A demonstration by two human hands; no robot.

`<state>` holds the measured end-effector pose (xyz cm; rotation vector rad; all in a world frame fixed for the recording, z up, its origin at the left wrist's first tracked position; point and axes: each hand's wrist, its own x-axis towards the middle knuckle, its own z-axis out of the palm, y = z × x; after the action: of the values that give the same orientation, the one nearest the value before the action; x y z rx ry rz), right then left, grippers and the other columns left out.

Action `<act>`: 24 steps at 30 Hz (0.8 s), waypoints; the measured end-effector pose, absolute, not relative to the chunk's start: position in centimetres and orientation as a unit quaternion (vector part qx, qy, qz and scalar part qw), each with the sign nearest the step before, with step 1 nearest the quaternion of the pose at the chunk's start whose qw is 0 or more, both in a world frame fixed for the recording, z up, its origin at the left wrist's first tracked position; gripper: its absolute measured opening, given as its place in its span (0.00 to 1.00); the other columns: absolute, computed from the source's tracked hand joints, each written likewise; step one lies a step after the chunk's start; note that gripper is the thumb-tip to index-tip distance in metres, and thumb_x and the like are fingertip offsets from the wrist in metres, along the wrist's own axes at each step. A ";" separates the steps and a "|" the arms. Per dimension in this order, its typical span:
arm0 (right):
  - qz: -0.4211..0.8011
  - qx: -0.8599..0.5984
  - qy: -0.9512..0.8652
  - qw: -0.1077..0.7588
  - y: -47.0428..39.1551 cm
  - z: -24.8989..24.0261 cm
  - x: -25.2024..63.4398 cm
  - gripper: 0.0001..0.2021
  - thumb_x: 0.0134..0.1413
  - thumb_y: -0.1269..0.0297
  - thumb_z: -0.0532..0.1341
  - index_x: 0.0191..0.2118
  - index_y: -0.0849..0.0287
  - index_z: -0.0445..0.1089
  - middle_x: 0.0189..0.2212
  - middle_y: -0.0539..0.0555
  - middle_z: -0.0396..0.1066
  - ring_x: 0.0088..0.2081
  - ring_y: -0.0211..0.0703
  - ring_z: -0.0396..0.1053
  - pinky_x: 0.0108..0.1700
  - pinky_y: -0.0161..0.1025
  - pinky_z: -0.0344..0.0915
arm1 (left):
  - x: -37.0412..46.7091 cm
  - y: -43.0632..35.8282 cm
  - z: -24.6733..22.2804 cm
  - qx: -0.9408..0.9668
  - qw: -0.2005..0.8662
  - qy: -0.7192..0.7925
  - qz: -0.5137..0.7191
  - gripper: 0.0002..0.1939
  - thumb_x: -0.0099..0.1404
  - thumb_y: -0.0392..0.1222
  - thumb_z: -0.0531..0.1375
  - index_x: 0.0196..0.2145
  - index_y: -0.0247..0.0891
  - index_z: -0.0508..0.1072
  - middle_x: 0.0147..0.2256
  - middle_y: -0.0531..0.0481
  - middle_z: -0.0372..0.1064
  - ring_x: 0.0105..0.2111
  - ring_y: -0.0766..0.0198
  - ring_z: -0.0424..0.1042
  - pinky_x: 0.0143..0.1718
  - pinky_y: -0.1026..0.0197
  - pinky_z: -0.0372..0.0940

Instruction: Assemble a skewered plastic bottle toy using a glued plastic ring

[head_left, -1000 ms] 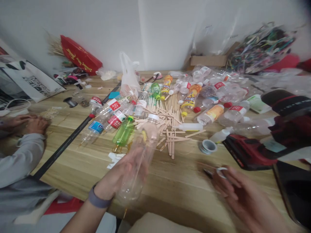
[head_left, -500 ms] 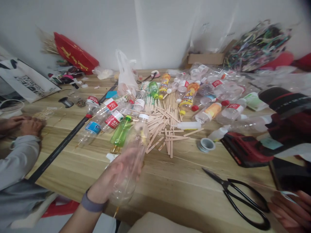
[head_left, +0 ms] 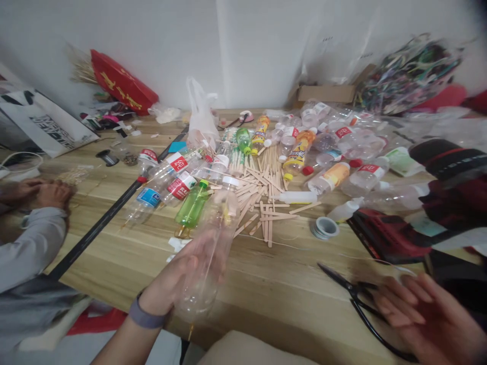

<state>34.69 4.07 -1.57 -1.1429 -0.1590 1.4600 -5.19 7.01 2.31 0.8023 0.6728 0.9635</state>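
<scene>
My left hand (head_left: 190, 268) is wrapped round a clear plastic bottle (head_left: 215, 238) with a white cap, tilted above the table's front edge. A thin stick tip (head_left: 190, 331) pokes out of the bottle's bottom. My right hand (head_left: 422, 314), its fingers curled and blurred, is over the handles of the black scissors (head_left: 348, 286). A thin pale thread (head_left: 375, 258) runs leftward across the table from its fingertips, which look closed on it. Left of the held bottle lies a green bottle (head_left: 192, 205).
Flat wooden sticks (head_left: 268, 215) are heaped mid-table, with several plastic bottles (head_left: 367, 177) behind and right. A grey spool (head_left: 324, 228) and a red-black power drill (head_left: 399, 233) stand at the right. A black bar (head_left: 102, 223) crosses the left side, near another person's hands (head_left: 53, 194).
My right hand has come in leftward and up from the lower right corner, bringing the thread end with it, and now covers the scissor handles. My left hand still holds the bottle.
</scene>
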 end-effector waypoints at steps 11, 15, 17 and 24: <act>0.764 -0.338 -0.169 0.524 8.1 1.7 19.8 0.14 0.45 0.55 0.73 0.32 0.57 0.72 0.37 0.51 0.76 0.22 0.29 0.62 0.28 0.30 0.62 | -2.6 7.9 2.2 0.374 0.811 0.273 0.356 0.33 0.54 0.55 0.69 0.55 0.44 0.71 0.35 0.50 0.72 0.31 0.63 0.69 0.32 0.63 0.66; 0.753 -0.361 -0.277 0.475 8.9 1.5 17.3 0.20 0.45 0.48 0.71 0.37 0.57 0.73 0.29 0.47 0.70 0.25 0.33 0.63 0.29 0.33 0.61 | -2.1 7.9 2.5 0.373 0.823 0.272 0.331 0.37 0.53 0.56 0.70 0.58 0.44 0.69 0.40 0.48 0.72 0.30 0.64 0.69 0.31 0.63 0.66; 0.723 -0.393 -0.349 0.448 8.8 1.2 17.1 0.21 0.46 0.43 0.69 0.34 0.57 0.72 0.25 0.47 0.68 0.26 0.35 0.63 0.31 0.34 0.60 | -2.1 7.9 2.6 0.383 0.821 0.265 0.330 0.35 0.53 0.56 0.69 0.56 0.42 0.71 0.39 0.49 0.73 0.30 0.65 0.68 0.31 0.64 0.66; 0.539 -0.489 -0.546 0.415 7.6 0.0 20.9 0.17 0.55 0.46 0.62 0.28 0.56 0.69 0.20 0.45 0.59 0.24 0.38 0.57 0.27 0.36 0.55 | -3.3 7.9 2.2 0.369 0.807 0.285 0.362 0.31 0.56 0.55 0.68 0.55 0.44 0.71 0.34 0.51 0.73 0.32 0.63 0.71 0.33 0.63 0.67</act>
<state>20.92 7.59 0.00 -1.2300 -1.3707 1.3555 -3.27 7.91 2.23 0.7901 0.6105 0.7739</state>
